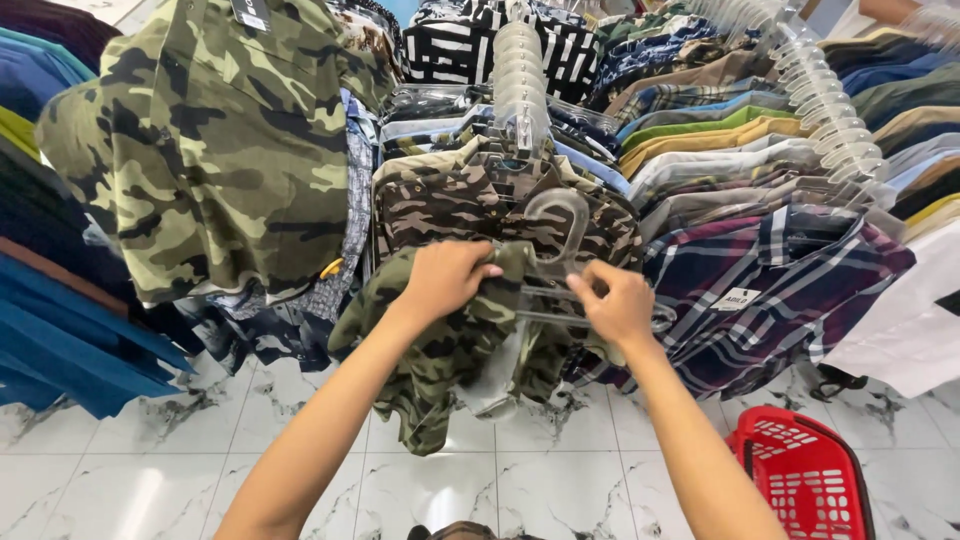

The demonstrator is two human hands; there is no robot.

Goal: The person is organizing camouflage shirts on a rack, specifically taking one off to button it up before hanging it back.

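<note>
Left hand (447, 278) closed on camouflage shirt (440, 350) shoulder, right hand (617, 303) pinching clear hanger (560, 250) bar; cloth below the grips looks soft, light, droopy, best held at collar

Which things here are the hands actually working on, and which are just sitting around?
In hand:
- left hand, gripping the green camouflage shirt
- right hand, on the clear plastic hanger

Just around:
- brown camouflage shirt on the rack behind
- plaid shirt
- large camouflage shirt hanging at left
- red basket on the floor
</note>
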